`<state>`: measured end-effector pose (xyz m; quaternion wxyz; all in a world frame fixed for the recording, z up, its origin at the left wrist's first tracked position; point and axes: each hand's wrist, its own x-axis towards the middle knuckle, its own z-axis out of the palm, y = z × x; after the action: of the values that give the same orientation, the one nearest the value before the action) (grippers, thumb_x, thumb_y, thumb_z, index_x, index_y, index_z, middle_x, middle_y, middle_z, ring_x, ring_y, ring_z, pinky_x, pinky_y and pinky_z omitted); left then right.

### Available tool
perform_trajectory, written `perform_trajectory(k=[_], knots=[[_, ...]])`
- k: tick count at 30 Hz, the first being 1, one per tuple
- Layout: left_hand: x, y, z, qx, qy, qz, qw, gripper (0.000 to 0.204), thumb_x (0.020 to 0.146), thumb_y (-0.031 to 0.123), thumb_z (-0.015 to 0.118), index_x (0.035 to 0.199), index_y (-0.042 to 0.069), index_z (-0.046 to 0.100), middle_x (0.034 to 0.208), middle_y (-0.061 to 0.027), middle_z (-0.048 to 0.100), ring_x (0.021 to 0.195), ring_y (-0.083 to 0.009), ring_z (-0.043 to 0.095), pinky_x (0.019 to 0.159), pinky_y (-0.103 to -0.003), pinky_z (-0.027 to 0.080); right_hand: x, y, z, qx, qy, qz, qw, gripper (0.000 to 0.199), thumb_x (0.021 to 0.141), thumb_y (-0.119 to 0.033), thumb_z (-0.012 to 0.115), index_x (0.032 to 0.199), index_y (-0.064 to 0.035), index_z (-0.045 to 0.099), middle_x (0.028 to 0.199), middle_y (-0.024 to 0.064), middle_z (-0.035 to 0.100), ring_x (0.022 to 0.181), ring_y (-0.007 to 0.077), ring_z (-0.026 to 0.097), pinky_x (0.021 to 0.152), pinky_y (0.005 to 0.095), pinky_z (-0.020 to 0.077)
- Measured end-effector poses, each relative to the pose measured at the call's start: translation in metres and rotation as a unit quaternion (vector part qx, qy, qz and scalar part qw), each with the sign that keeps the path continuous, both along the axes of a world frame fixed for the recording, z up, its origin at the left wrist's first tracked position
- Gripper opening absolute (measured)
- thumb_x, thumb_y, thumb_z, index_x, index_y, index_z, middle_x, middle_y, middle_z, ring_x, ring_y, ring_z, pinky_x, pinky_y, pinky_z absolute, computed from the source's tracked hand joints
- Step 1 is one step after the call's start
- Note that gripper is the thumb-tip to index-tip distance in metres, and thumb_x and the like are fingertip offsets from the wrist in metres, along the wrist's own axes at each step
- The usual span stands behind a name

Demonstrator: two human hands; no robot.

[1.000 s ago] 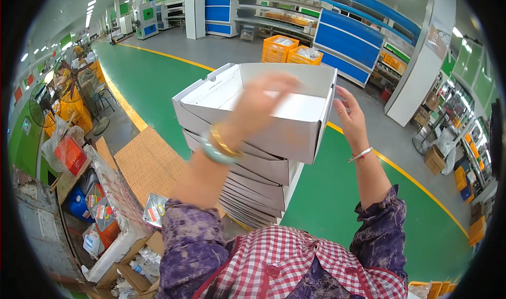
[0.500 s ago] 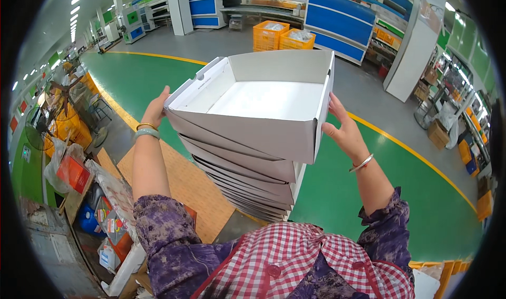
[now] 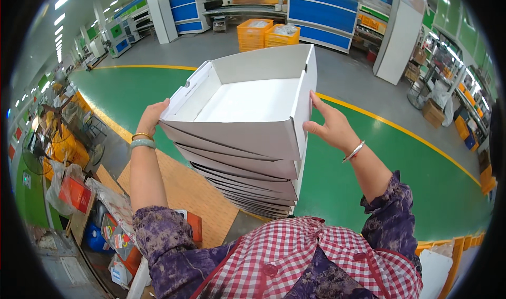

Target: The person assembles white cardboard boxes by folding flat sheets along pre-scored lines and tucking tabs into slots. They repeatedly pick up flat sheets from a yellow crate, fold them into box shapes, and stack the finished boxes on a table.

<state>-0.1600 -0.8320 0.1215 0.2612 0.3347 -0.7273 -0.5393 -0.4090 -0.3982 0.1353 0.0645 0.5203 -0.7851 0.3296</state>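
Note:
An open white cardboard box tray (image 3: 253, 99) sits on top of a tall stack of nested white boxes (image 3: 247, 185) in front of me. My left hand (image 3: 153, 117) grips the top box at its left end, with most of the fingers hidden behind the wall. Against the right wall lies my right hand (image 3: 333, 126), fingers along the side and thumb near the close corner. The inside of the top box is bare white. Lower boxes show as uneven, slanting layers, and the stack's foot is hidden behind my apron.
A brown board (image 3: 184, 185) lies left of the stack. Bags and bottles (image 3: 116, 235) clutter the lower left. Yellow crates (image 3: 255, 34) stand beyond the green floor (image 3: 369, 162), near a white pillar (image 3: 392, 40). A standing fan (image 3: 417, 92) is at the right.
The top box has shifted slightly left over the stack and sits a little more in line with it. Both hands have moved along with it, and the background has swung left.

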Motion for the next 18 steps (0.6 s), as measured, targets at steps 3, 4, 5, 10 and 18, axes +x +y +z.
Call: perform_trajectory(k=[3,4,5,10,18], knots=[[0.001,-0.011,-0.005,-0.006,-0.013,-0.013,1.000,0.047,0.086,0.038,0.062,0.109,-0.002,0.063,0.098,-0.0064,0.065,0.084,-0.0136,0.059,0.071,-0.028,0.045,0.003,0.002,0.003,0.002,-0.003,-0.004,1.000,0.095,0.074,-0.061,0.062,0.139,0.0021,0.033,0.126,0.0284,0.050,0.116,0.0392,0.050,0.097,0.0396,0.0405],[0.000,-0.006,-0.003,-0.007,-0.005,-0.007,1.000,0.045,0.086,0.037,0.062,0.109,-0.001,0.064,0.097,-0.0057,0.065,0.083,-0.0130,0.059,0.070,-0.027,0.045,0.003,0.002,0.003,-0.001,-0.004,-0.007,1.000,0.094,0.075,-0.060,0.063,0.139,0.0021,0.033,0.126,0.0285,0.050,0.116,0.0391,0.050,0.097,0.0395,0.0405],[0.001,0.001,-0.001,-0.008,0.003,-0.001,1.000,0.043,0.087,0.036,0.061,0.109,-0.001,0.064,0.096,-0.0049,0.065,0.081,-0.0124,0.059,0.069,-0.026,0.045,0.004,0.003,0.002,-0.003,-0.004,-0.010,1.000,0.093,0.075,-0.059,0.063,0.139,0.0022,0.033,0.125,0.0285,0.050,0.116,0.0390,0.051,0.097,0.0394,0.0405],[0.010,0.000,-0.002,0.018,0.049,-0.020,0.998,0.039,0.090,0.032,0.058,0.111,0.001,0.062,0.099,-0.0031,0.064,0.085,-0.0107,0.058,0.072,-0.025,0.045,0.006,0.007,-0.020,-0.080,-0.088,0.002,0.993,0.078,0.081,-0.054,0.060,0.137,-0.0042,0.038,0.136,0.0219,0.043,0.123,0.0356,0.045,0.102,0.0382,0.0358],[0.028,-0.005,-0.035,-0.265,0.209,0.065,0.939,0.048,0.094,0.035,0.041,0.131,0.003,0.044,0.130,-0.0124,0.048,0.120,-0.0259,0.046,0.100,-0.040,0.037,0.001,0.069,-0.108,-0.097,-0.205,-0.128,0.966,0.052,0.085,-0.047,0.055,0.116,-0.0058,0.059,0.114,0.0166,0.061,0.105,0.0328,0.057,0.092,0.0386,0.0438]])
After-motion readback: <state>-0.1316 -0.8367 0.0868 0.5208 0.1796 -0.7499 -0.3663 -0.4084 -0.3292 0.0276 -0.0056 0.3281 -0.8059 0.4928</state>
